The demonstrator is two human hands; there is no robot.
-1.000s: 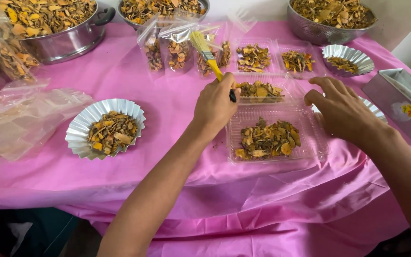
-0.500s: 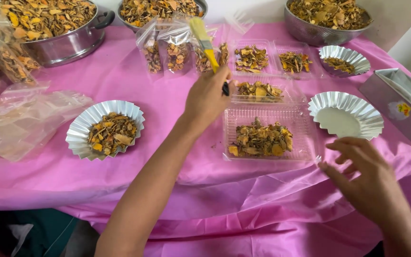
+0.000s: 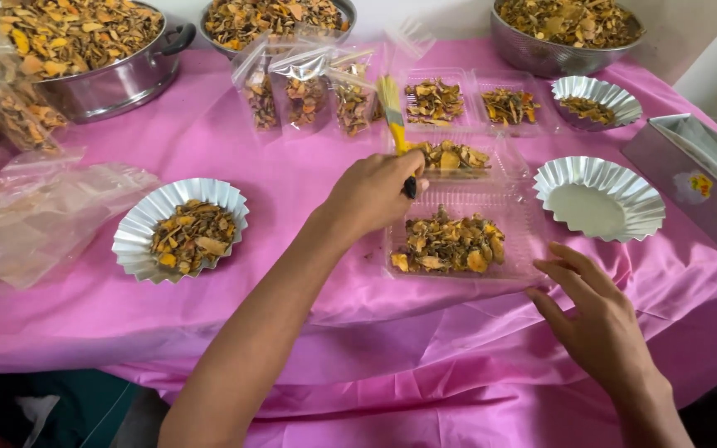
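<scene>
My left hand (image 3: 373, 192) is shut on a small brush (image 3: 394, 120) with a yellow handle and pale bristles that point up and away. It hovers at the left edge of a clear plastic tray (image 3: 524, 264) filled with dried orange-brown slices (image 3: 451, 245). My right hand (image 3: 595, 315) is open, fingers spread, at the tray's near right corner, just above the pink tablecloth (image 3: 309, 282). An empty silver fluted foil cup (image 3: 599, 197) sits right of the tray. Another clear tray of slices (image 3: 451, 157) lies just behind.
A filled foil cup (image 3: 181, 227) sits at the left beside loose plastic bags (image 3: 39, 216). Small filled bags (image 3: 304, 91), more trays (image 3: 508, 106), a foil cup (image 3: 596, 99) and three metal bowls (image 3: 97, 50) line the back. A grey metal box (image 3: 699, 178) stands far right.
My right hand has left the tray's right side and dropped to its near right corner, uncovering the empty foil cup. My left hand with the brush has stayed at the tray's left edge.
</scene>
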